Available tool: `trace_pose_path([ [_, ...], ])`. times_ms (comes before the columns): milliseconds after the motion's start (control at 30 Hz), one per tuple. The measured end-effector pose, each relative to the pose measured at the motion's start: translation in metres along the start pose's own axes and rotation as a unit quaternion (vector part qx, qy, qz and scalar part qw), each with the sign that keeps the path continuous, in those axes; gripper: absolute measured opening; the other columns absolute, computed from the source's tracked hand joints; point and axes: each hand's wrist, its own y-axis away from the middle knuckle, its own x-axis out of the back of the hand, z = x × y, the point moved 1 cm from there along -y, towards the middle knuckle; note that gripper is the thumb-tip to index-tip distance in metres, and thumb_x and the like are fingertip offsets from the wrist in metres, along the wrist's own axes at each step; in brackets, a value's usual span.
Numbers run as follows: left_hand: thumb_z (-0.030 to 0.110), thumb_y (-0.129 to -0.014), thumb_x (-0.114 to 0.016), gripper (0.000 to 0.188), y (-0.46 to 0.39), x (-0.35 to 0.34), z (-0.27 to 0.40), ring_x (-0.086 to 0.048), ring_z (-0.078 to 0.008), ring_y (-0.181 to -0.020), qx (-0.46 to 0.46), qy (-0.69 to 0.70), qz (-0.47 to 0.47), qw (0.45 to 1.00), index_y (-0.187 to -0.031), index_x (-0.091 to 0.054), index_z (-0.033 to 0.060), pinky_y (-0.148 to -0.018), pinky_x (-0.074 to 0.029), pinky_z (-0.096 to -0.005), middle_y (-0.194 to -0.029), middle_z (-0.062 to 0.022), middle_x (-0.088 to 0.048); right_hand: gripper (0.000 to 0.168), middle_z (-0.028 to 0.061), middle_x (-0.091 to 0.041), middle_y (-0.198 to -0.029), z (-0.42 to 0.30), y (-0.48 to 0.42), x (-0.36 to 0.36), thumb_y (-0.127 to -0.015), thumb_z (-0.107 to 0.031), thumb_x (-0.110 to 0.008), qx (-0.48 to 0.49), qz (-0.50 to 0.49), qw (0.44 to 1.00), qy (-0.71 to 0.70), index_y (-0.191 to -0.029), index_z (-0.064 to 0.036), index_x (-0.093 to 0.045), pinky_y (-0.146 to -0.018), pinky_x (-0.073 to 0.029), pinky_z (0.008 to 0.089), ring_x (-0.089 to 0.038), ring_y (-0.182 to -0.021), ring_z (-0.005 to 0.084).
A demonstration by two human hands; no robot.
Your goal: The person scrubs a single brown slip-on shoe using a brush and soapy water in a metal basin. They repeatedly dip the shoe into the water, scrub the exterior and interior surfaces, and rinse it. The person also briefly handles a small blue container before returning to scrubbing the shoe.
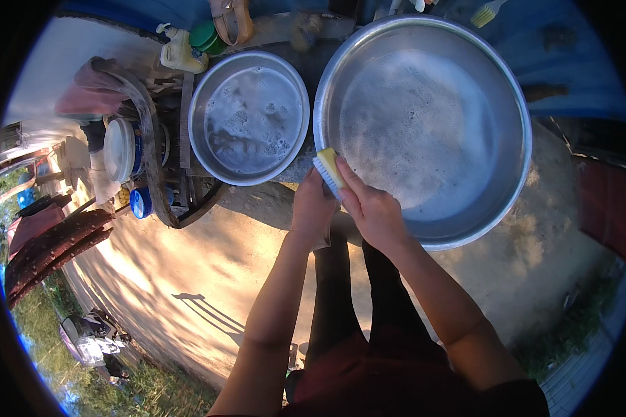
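Observation:
My right hand holds a yellow scrub brush with pale bristles, which face down and to the left. Close beside it, my left hand is curled around something mostly hidden behind the fingers and the brush; a greyish, see-through part shows below the wrist. Both hands are near the rim of a large metal basin holding cloudy, sudsy water. A smaller metal basin, also with foamy water, stands to the left; whether anything lies under its foam cannot be told.
Beyond the small basin are a pump bottle, a green tub and a sandal. A curved wooden piece, a white-lidded bucket and a blue-lidded container stand left. Another brush lies at the top right.

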Motion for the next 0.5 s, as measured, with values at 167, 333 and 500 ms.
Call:
trace_pose_path([
  [167,-0.001,-0.074,-0.057,0.056,-0.008,-0.007,0.002,-0.059,-0.0356,-0.099,-0.088,-0.026,0.048,0.995,-0.129,-0.047,0.0076,-0.082,-0.049,-0.0405,-0.109,-0.0197,-0.061,0.048,0.0156,-0.062,-0.067,0.019,-0.012,-0.013,-0.095,-0.034,-0.044,-0.112,-0.026,0.992,-0.052,-0.139,-0.019,-0.035,-0.057,-0.049,0.0446,-0.062,-0.06,0.0342],
  [333,0.0,-0.074,-0.057,0.056,0.005,-0.007,0.009,-0.06,-0.0375,-0.096,-0.08,-0.101,0.082,0.988,-0.129,-0.047,0.0097,-0.08,-0.049,-0.0427,-0.108,-0.0208,-0.061,0.05,0.0175,-0.063,-0.07,0.019,0.0,-0.019,-0.095,-0.036,-0.042,-0.054,0.003,0.997,-0.048,-0.141,-0.019,-0.032,-0.058,-0.05,0.0446,-0.062,-0.061,0.035],
  [500,0.001,-0.074,-0.058,0.056,-0.006,-0.008,0.004,-0.06,-0.0372,-0.095,-0.077,-0.129,0.055,0.987,-0.128,-0.048,0.0105,-0.079,-0.049,-0.0432,-0.109,-0.0209,-0.06,0.052,0.0178,-0.063,-0.07,0.011,0.002,-0.001,-0.095,-0.037,-0.041,-0.14,-0.102,0.984,-0.042,-0.143,-0.021,-0.029,-0.06,-0.05,0.0458,-0.063,-0.063,0.0367],
])
